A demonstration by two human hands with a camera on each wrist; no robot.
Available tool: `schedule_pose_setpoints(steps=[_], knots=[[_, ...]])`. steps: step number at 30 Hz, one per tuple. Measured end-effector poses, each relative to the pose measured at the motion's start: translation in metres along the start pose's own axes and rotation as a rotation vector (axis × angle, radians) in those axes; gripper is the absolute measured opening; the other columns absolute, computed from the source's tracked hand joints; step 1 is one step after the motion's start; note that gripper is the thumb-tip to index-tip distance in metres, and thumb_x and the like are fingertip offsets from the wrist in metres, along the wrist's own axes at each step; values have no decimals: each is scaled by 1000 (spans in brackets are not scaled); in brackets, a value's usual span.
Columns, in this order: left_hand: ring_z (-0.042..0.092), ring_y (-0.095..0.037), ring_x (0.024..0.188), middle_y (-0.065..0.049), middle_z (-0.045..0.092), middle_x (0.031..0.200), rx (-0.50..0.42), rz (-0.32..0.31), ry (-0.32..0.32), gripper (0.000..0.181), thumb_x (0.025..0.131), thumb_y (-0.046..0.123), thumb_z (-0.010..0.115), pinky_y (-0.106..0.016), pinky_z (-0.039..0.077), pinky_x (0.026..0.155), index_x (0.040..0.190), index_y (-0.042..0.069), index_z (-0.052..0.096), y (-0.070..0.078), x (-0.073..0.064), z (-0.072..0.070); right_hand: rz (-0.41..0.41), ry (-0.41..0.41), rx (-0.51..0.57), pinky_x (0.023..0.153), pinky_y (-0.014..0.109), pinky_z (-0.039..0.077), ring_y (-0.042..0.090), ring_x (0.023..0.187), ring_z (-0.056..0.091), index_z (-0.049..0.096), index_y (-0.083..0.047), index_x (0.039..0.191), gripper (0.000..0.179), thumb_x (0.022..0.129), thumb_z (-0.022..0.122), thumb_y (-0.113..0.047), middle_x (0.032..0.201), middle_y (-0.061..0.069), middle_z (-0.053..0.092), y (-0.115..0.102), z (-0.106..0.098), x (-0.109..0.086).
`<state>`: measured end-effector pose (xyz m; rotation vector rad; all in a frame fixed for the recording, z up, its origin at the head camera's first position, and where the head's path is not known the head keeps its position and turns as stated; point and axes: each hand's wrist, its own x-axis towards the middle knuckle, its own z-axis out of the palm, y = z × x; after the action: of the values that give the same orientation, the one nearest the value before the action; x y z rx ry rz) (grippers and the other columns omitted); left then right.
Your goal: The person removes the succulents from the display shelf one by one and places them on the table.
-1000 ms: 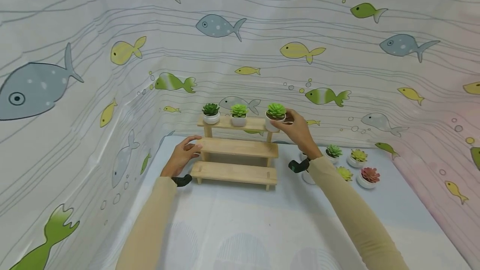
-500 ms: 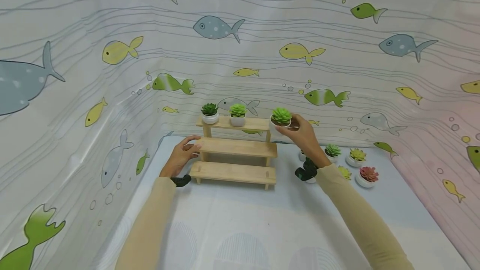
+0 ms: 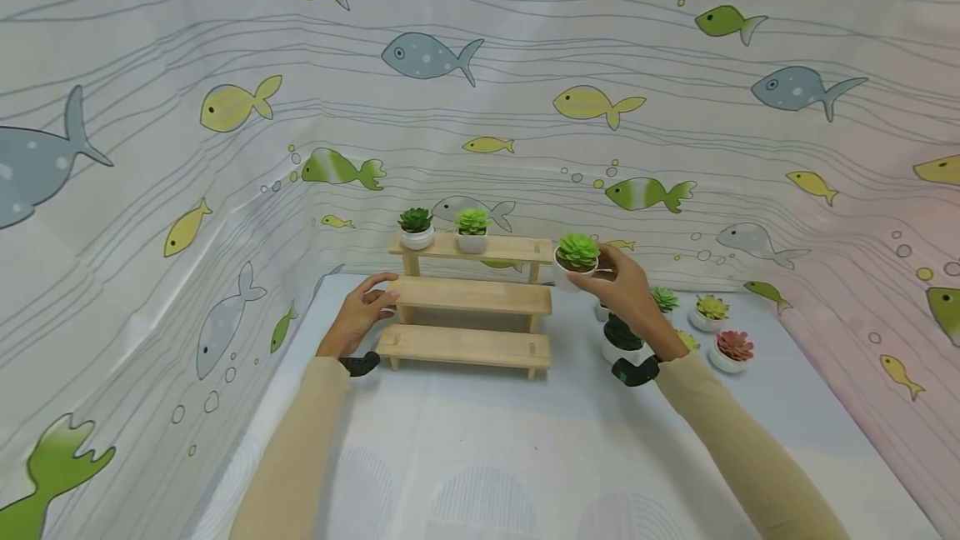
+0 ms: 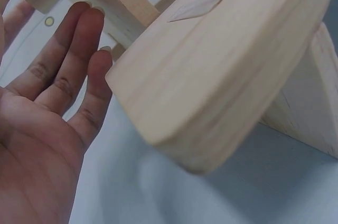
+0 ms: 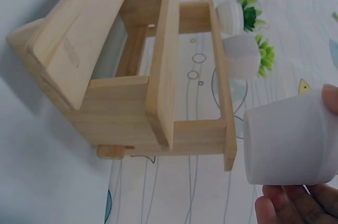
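Note:
My right hand (image 3: 626,286) holds a potted artificial succulent (image 3: 577,251), bright green in a white pot, in the air just off the right end of the top tier. The right wrist view shows its white pot (image 5: 290,142) between thumb and fingertips. A three-tier wooden display stand (image 3: 472,296) stands on the table. My left hand (image 3: 360,312) grips the left end of its middle tier with thumb and index finger; the other fingers (image 4: 90,49) extend beside the lowest tier. On the top tier sit a dark green succulent (image 3: 416,227) and a light green one (image 3: 472,230).
Right of the stand, several more potted succulents rest on the table, among them a red one (image 3: 732,350), a yellow-green one (image 3: 709,312) and a dark green one (image 3: 622,338) near my right wrist. Fish-printed sheeting (image 3: 525,32) rises behind and at both sides.
My right hand has moved the bright green succulent rightward and down, away from the right end of the top tier. My left hand stays at the middle tier.

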<state>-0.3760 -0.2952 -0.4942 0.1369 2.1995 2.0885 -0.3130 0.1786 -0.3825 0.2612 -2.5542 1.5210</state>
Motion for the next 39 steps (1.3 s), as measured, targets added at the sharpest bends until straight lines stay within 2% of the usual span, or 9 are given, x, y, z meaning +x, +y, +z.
schedule_pose_setpoints(steps=[11,16,26,33,39], knots=[[64,-25,99,-10,66,105,-4,4,-25,57,98,26,75,-62,43,105,148,13,52,23,-22,7,13,-20,-41,105,53,48,36,128,56,41,-8,155,82,92,77,-47,139,17,56,13,-23,-26],[64,-25,98,-10,66,104,-9,3,-24,56,97,26,75,-62,43,105,147,13,53,23,-25,9,23,-27,-77,107,52,46,36,128,56,41,-8,155,83,92,77,-48,140,17,55,19,-31,-40],[63,-26,100,-9,67,103,-19,13,-14,55,96,25,76,-64,41,106,145,14,55,21,-27,10,66,-53,-82,108,56,45,40,133,52,35,-5,158,86,94,75,-45,145,22,52,31,-42,-69],[64,-25,98,-8,66,102,-23,30,-26,56,97,25,76,-65,40,106,147,12,53,22,-30,11,83,-58,-88,103,54,49,39,133,53,38,-5,156,83,94,76,-44,143,21,54,45,-47,-88],[63,-25,99,-7,67,102,-20,29,-27,56,97,26,76,-66,40,106,146,12,54,23,-29,11,107,-68,-114,101,51,51,40,132,54,35,-3,158,88,93,76,-46,145,22,53,53,-51,-104]])
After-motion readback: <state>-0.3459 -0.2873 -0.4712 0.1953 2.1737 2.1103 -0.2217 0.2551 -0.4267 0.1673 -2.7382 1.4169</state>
